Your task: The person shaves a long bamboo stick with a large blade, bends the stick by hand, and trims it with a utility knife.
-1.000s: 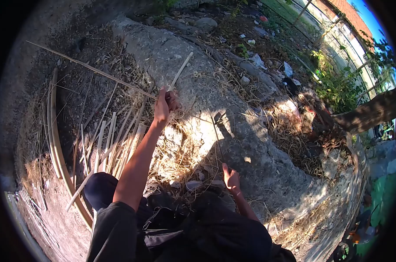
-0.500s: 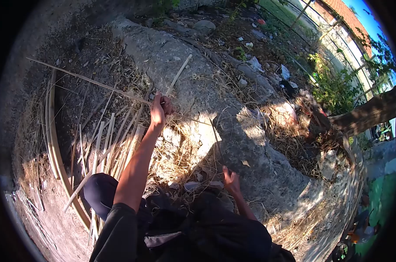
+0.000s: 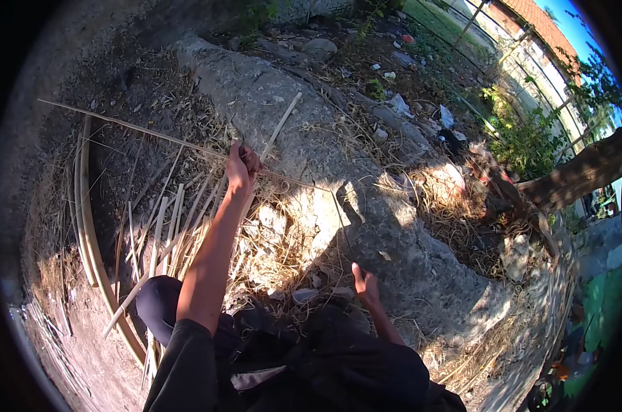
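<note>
My left hand [image 3: 244, 167] is closed around a long, thin bamboo strip [image 3: 143, 128]. One end of the strip reaches far out to the left; the other runs right to about the tip of a thin dark blade [image 3: 342, 223]. That blade, seemingly a knife's, rises from my right hand [image 3: 366, 285], whose fingers are closed with the thumb up; the handle is hidden. A pale bamboo stick [image 3: 281, 127] slants up behind my left hand, and I cannot tell whether it is held too.
A big grey rock [image 3: 407, 240] spreads before me. Several split bamboo pieces [image 3: 161, 230] lean beside my left knee [image 3: 161, 309], near long curved poles [image 3: 86, 199]. Dry shavings [image 3: 263, 264] cover the ground. A tree trunk [image 3: 585, 172] stands at right.
My left hand has shifted slightly left with the bamboo strip. My right hand has hardly moved, the dark blade still near the strip's right end.
</note>
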`<state>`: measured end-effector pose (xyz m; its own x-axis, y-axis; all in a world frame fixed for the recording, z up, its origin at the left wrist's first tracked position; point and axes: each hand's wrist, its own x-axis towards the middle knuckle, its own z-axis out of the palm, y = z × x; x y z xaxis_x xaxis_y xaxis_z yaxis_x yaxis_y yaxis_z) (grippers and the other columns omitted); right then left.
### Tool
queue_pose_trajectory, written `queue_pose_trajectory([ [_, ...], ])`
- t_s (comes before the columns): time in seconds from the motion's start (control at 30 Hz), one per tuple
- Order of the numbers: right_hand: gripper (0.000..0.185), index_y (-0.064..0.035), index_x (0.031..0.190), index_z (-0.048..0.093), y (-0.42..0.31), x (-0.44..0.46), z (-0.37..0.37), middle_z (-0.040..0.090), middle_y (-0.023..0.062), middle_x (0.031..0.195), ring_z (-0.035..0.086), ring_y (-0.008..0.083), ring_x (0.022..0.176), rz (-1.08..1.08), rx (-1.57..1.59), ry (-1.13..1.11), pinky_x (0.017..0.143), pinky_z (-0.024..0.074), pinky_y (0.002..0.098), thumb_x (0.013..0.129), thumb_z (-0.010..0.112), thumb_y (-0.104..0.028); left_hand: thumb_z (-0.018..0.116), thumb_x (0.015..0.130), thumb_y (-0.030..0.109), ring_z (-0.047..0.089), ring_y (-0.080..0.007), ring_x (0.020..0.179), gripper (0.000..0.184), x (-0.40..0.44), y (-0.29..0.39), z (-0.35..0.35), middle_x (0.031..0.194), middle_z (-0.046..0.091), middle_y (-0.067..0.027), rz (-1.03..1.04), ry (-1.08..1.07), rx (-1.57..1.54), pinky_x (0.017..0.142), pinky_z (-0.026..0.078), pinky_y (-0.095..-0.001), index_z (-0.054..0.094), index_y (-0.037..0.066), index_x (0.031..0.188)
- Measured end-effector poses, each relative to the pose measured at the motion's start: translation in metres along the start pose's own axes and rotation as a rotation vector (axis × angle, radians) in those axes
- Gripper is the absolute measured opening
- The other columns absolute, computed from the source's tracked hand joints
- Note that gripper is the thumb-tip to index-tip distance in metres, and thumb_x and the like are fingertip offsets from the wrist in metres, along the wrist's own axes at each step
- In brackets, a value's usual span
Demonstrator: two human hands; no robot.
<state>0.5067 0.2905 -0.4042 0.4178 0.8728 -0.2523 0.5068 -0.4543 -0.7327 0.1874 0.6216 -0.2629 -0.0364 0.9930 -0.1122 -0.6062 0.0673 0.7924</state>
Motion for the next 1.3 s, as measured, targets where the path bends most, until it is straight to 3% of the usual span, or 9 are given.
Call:
queue_pose_trajectory([
  [0.17, 0.074, 0.0070, 0.079, 0.062, -0.030, -0.009, -0.019, 0.058, 0.0209, 0.064, 0.056, 0.0278, 0.060, 0.145, 0.094, -0.068, 0.062, 0.0412, 0.0456, 0.098, 0.055, -0.064, 0.030, 0.112, 0.044, 0.022, -0.0166, 0.053, 0.052, 0.004, 0.052, 0.022, 0.057, 0.019, 0.0011, -0.001, -0.020, 0.026, 0.061, 0.037, -0.0367, 0.036, 0.012, 0.072],
  [0.23, 0.071, 0.0072, 0.095, 0.068, -0.031, -0.010, -0.028, 0.069, 0.0290, 0.086, 0.068, 0.0491, 0.092, 0.158, -0.075, -0.047, 0.075, 0.0507, 0.0512, 0.097, 0.058, -0.063, 0.036, 0.111, 0.044, 0.022, -0.0154, 0.053, 0.047, 0.013, 0.084, 0.026, 0.057, 0.018, 0.0026, 0.045, -0.056, 0.023, 0.060, 0.036, -0.0358, 0.039, 0.013, 0.075],
  [0.33, 0.066, 0.0048, 0.100, 0.067, -0.014, -0.009, -0.028, 0.070, 0.0281, 0.086, 0.068, 0.0499, 0.089, -0.021, -0.249, 0.036, 0.076, 0.0526, 0.0539, 0.094, 0.063, -0.061, 0.052, 0.107, 0.040, 0.026, -0.0118, 0.051, 0.034, 0.007, 0.141, 0.055, 0.061, 0.022, 0.0046, -0.109, -0.055, 0.060, 0.057, 0.037, -0.0327, 0.044, 0.013, 0.089],
  [0.57, 0.052, 0.0013, 0.111, 0.066, 0.002, 0.018, -0.048, 0.071, 0.0237, 0.095, 0.069, 0.0418, 0.098, -0.259, -0.513, -0.096, 0.081, 0.0539, 0.0492, 0.093, 0.070, -0.047, 0.048, 0.109, 0.032, 0.032, -0.0113, 0.060, 0.021, -0.040, 0.188, 0.096, 0.070, 0.029, 0.0046, -0.007, -0.258, 0.077, 0.063, 0.039, -0.0325, 0.048, 0.012, 0.103],
  [0.63, 0.047, -0.0007, 0.114, 0.067, -0.048, 0.027, -0.076, 0.069, 0.0209, 0.104, 0.068, 0.0388, 0.104, -0.354, -0.693, -0.140, 0.086, 0.0537, 0.0446, 0.093, 0.072, -0.042, 0.045, 0.110, 0.030, 0.034, -0.0114, 0.062, 0.019, -0.049, 0.191, 0.105, 0.073, 0.031, 0.0037, -0.007, -0.327, 0.017, 0.064, 0.039, -0.0320, 0.049, 0.011, 0.106],
  [0.83, 0.040, -0.0013, 0.131, 0.060, -0.326, 0.026, -0.126, 0.068, 0.0103, 0.119, 0.064, 0.0175, 0.111, -0.435, 0.452, -0.620, 0.096, 0.0502, 0.0359, 0.108, 0.055, -0.033, 0.043, 0.113, 0.024, 0.040, -0.0113, 0.068, 0.018, -0.059, 0.194, 0.127, 0.076, 0.035, 0.0023, 0.102, -0.591, -0.142, 0.065, 0.041, -0.0304, 0.051, 0.008, 0.110],
  [0.9, 0.044, 0.0003, 0.139, 0.053, -0.381, 0.012, -0.113, 0.068, 0.0105, 0.120, 0.064, 0.0184, 0.112, -0.528, 0.344, -0.712, 0.098, 0.0492, 0.0354, 0.108, 0.056, -0.030, 0.045, 0.112, 0.025, 0.040, -0.0108, 0.068, 0.018, -0.063, 0.198, 0.130, 0.076, 0.037, 0.0024, 0.177, -0.501, -0.221, 0.065, 0.041, -0.0292, 0.051, 0.008, 0.112],
  [1.17, 0.037, 0.0008, 0.120, 0.063, -0.481, 0.001, -0.077, 0.052, -0.0045, 0.081, 0.054, 0.0052, 0.068, -0.221, 0.618, -0.879, 0.062, 0.0465, 0.0232, 0.110, 0.050, -0.032, 0.039, 0.113, 0.023, 0.059, -0.0171, 0.079, 0.031, -0.052, 0.250, 0.089, 0.083, 0.054, -0.0044, 0.442, -0.311, -0.202, 0.079, 0.056, -0.0340, 0.050, 0.001, 0.133],
  [1.3, 0.037, 0.0028, 0.119, 0.064, -0.489, 0.006, -0.077, 0.046, -0.0065, 0.081, 0.043, 0.0017, 0.061, -0.492, 0.624, -0.892, 0.053, 0.0339, 0.0192, 0.110, 0.051, -0.030, 0.036, 0.112, 0.045, 0.065, -0.0283, 0.116, 0.054, -0.052, 0.260, 0.074, 0.128, 0.065, -0.0185, 0.360, -0.209, -0.067, 0.098, 0.053, -0.0429, 0.044, 0.002, 0.144],
])
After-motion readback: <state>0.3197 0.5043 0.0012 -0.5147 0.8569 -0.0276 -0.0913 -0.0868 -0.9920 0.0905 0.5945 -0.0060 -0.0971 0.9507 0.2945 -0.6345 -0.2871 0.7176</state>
